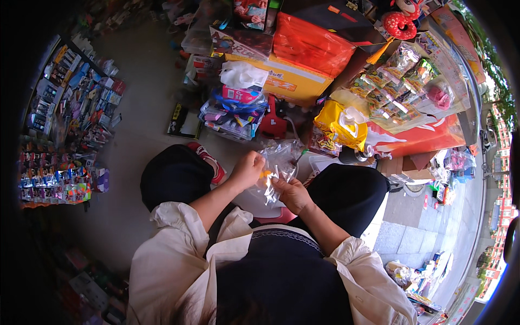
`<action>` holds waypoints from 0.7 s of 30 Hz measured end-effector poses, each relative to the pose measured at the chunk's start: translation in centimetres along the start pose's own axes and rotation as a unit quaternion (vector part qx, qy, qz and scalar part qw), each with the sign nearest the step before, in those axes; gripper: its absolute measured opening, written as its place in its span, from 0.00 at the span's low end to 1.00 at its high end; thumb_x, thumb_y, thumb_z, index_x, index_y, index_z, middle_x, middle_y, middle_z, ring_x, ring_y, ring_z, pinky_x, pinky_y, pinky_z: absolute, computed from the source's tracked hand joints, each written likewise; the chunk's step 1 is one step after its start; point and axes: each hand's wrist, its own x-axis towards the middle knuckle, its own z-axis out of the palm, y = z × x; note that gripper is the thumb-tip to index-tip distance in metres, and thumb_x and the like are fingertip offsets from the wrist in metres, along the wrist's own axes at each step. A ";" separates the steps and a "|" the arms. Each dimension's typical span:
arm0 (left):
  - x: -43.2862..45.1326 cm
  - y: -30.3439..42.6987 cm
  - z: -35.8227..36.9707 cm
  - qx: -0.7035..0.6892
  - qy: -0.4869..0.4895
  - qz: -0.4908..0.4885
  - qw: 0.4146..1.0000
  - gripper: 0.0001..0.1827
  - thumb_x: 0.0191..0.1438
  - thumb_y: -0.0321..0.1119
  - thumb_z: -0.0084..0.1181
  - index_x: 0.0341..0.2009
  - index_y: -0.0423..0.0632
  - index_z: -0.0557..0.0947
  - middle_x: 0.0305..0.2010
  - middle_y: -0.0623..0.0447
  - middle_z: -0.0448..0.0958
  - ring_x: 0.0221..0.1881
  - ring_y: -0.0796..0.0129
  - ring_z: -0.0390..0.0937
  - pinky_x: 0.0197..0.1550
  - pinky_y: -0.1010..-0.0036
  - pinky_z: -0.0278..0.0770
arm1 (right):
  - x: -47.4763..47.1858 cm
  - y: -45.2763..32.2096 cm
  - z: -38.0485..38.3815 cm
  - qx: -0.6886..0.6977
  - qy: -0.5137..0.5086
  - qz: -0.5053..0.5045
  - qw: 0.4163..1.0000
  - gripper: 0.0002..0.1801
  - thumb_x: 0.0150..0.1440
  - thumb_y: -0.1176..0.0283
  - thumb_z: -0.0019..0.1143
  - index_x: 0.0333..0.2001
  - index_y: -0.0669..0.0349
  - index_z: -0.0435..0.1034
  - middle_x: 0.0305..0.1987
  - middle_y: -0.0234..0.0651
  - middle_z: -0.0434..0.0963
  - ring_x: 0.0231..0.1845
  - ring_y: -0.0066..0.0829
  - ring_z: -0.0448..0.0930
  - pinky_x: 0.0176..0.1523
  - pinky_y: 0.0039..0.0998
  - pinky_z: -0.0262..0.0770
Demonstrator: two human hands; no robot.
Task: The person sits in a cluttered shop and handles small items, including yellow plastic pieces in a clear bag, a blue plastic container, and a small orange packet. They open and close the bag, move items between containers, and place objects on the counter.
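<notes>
A clear plastic bag (273,191) is held up between both hands, over the gap between the knees. Its left side is pinched by my left hand (248,170), whose fingers are curled in. On its lower right side my right hand (293,194) grips it between thumb and fingers. Something small and orange shows through the film near the left fingers; what it is cannot be told. A thin dark stick-like thing with a green tip (304,152) stands out just beyond the bag's upper right; whether it is inside the bag is unclear.
Ahead lie a pile of packaged goods (233,109), a yellow wipes pack (339,126), a yellow carton (300,83) and a red plastic-wrapped packet (310,44). Small snack-like packets (390,87) lie at the right. Racks of hanging goods (73,97) stand left. Paving (406,235) stretches off right.
</notes>
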 end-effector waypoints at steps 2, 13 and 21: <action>-0.2 -0.2 -0.7 -0.128 -0.085 -0.114 0.982 0.15 0.60 0.40 0.54 0.41 0.40 0.77 0.30 0.53 0.79 0.31 0.74 0.77 0.32 0.76 0.74 | 0.3 -0.2 -0.2 0.007 0.024 0.023 0.999 0.11 0.59 0.72 0.57 0.45 0.59 0.71 0.41 0.32 0.78 0.41 0.26 0.79 0.48 0.32 0.75; -1.7 2.1 -2.6 -0.255 -0.160 -0.085 0.950 0.15 0.56 0.37 0.61 0.44 0.42 0.77 0.36 0.56 0.78 0.35 0.77 0.76 0.37 0.81 0.73 | -0.3 -1.2 1.5 0.029 -0.036 0.011 0.999 0.17 0.60 0.67 0.56 0.51 0.61 0.69 0.48 0.32 0.76 0.50 0.29 0.76 0.56 0.39 0.70; -1.7 1.7 -2.2 -0.185 -0.178 -0.114 0.960 0.16 0.58 0.43 0.58 0.42 0.44 0.78 0.31 0.57 0.77 0.27 0.79 0.74 0.24 0.83 0.69 | 0.3 -1.5 1.2 0.025 -0.077 0.034 0.996 0.16 0.62 0.65 0.54 0.50 0.61 0.69 0.47 0.31 0.77 0.46 0.24 0.77 0.50 0.28 0.74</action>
